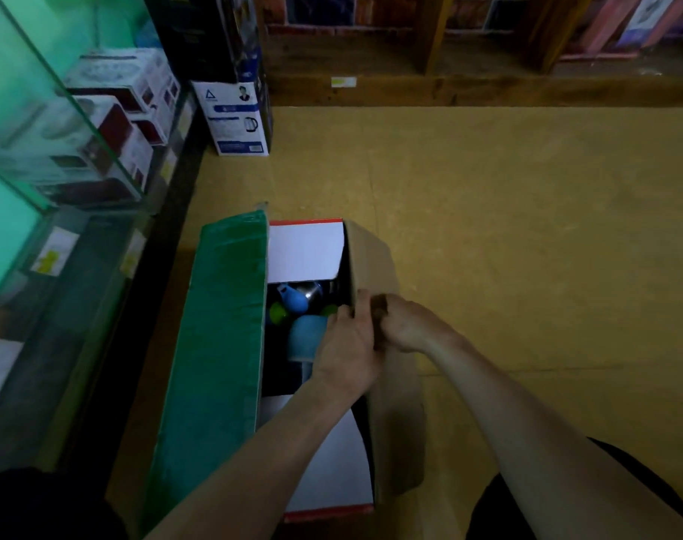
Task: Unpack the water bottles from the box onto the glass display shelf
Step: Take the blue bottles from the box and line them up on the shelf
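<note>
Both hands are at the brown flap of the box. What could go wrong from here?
The left hand and right hand both grip the brown flap; if released, it may fold back over the opening.
The blue bottles lie jumbled; one near the white inner flap may catch when lifted.
The glass display shelf stands close on the left; a bottle could knock its edge.

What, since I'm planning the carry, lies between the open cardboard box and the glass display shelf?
A green-taped cardboard flap, opened out leftward, then a bare strip of yellow floor, in the head view.
</note>
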Available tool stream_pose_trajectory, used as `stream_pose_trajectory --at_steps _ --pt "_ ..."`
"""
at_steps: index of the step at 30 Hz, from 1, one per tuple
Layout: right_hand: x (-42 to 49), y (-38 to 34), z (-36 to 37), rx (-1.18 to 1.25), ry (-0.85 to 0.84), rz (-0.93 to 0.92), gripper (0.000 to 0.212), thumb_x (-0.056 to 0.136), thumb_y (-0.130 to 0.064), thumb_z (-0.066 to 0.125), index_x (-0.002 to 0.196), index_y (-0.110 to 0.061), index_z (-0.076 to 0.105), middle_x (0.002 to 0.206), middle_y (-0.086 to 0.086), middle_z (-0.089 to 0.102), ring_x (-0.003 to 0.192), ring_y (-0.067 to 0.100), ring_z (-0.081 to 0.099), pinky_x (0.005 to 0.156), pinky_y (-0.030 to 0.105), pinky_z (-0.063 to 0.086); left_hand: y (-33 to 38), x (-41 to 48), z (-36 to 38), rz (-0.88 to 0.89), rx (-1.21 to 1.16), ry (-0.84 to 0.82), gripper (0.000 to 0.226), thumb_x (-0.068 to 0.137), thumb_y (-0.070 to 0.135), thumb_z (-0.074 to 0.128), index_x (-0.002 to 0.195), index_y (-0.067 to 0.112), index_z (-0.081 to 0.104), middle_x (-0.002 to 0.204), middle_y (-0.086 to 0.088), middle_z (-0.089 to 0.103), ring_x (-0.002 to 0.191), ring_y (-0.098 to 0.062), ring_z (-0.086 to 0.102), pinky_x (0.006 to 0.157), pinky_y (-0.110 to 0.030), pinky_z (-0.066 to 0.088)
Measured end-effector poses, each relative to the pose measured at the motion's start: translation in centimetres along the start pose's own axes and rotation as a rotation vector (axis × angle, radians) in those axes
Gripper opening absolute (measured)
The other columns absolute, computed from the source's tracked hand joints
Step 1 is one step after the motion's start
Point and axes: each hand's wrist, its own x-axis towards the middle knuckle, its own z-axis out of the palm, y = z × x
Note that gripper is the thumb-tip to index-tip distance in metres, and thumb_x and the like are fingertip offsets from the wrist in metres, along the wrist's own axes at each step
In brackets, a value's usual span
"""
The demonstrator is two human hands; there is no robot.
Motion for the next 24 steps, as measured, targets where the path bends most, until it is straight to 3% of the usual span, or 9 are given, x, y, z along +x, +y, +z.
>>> stream_pose_trajectory --at_steps 4,6,8,11,14,18,21,24 --pt "-0.2 -1.5 0.4 0.206 -0.124 -0.027 0.051 0.103 -0.055 0.035 0.125 -0.015 0.057 0.113 0.01 0.069 0.095 0.026 0.069 0.068 0.036 0.061 -0.5 0.1 -0.7 -0.045 -0.066 -0.005 0.099 0.093 0.025 0.068 0.161 0.013 -0.003 0.139 -0.018 0.052 0.122 -0.03 0.055 0.099 -0.04 0.049" --pt "-0.2 -2.0 0.5 0.24 -0.146 -0.025 0.047 0.102 -0.05 0.04 0.125 -0.013 0.058 0.109 0.008 0.069 0.094 0.024 0.068 0.066 0.034 0.06 -0.6 0.1 -1.0 -0.065 -0.091 -0.012 0.103 0.092 0.025 0.071 0.161 0.011 -0.005 0.139 -0.019 0.053 0.121 -0.031 0.057 0.098 -0.042 0.05" --pt "-0.1 -2.3 0.4 0.238 -0.165 -0.03 0.038 0.103 -0.038 0.042 0.12 -0.011 0.062 0.102 0.007 0.068 0.089 0.024 0.068 0.066 0.034 0.059 -0.8 -0.1 -1.2 -0.052 -0.088 -0.001 0.102 0.092 0.025 0.071 0.161 0.011 -0.002 0.141 -0.018 0.053 0.123 -0.031 0.057 0.099 -0.043 0.05" --pt "-0.3 -2.8 0.2 0.226 -0.158 -0.013 0.036 0.104 -0.036 0.04 0.121 -0.012 0.061 0.11 0.01 0.069 0.092 0.026 0.068 0.069 0.034 0.058 -1.3 -0.6 -1.6 -0.007 -0.125 0.031 0.096 0.09 0.026 0.074 0.161 0.011 0.011 0.144 -0.016 0.053 0.125 -0.03 0.057 0.1 -0.042 0.05" --pt "-0.8 -3.6 0.4 0.086 -0.032 -0.02 0.031 0.105 -0.038 0.043 0.109 -0.011 0.057 0.103 0.008 0.062 0.089 0.024 0.062 0.067 0.032 0.049 -1.9 -1.2 -2.2 0.018 -0.094 0.067 0.083 0.094 0.029 0.069 0.16 0.014 0.021 0.144 -0.014 0.051 0.125 -0.03 0.055 0.099 -0.041 0.05" --pt "-1.4 -5.0 0.5 -0.078 0.227 -0.076 0.052 0.104 -0.037 0.049 0.147 -0.008 0.038 0.144 0.019 0.044 0.13 0.04 0.044 0.099 0.043 0.042 -2.7 -2.0 -3.5 0.051 0.003 0.182 0.067 0.095 0.033 0.061 0.153 0.022 0.032 0.139 -0.009 0.053 0.125 -0.031 0.052 0.093 -0.045 0.052" --pt "-1.8 -6.4 0.5 -0.021 0.315 -0.183 0.049 0.103 -0.029 0.051 0.149 -0.014 0.042 0.15 0.015 0.041 0.138 0.037 0.035 0.108 0.042 0.036 -3.1 -2.6 -4.9 0.036 0.069 0.245 0.061 0.094 0.029 0.062 0.15 0.023 0.038 0.135 -0.006 0.051 0.123 -0.028 0.047 0.094 -0.041 0.049" --pt "-2.1 -7.9 0.9 0.006 0.346 -0.274 0.047 0.104 -0.023 0.053 0.149 -0.015 0.049 0.152 0.011 0.045 0.14 0.031 0.037 0.11 0.037 0.037 -4.1 -3.4 -6.3 0.0 0.2 0.31 0.059 0.093 0.032 0.062 0.148 0.021 0.04 0.136 -0.006 0.045 0.121 -0.026 0.038 0.093 -0.037 0.047"
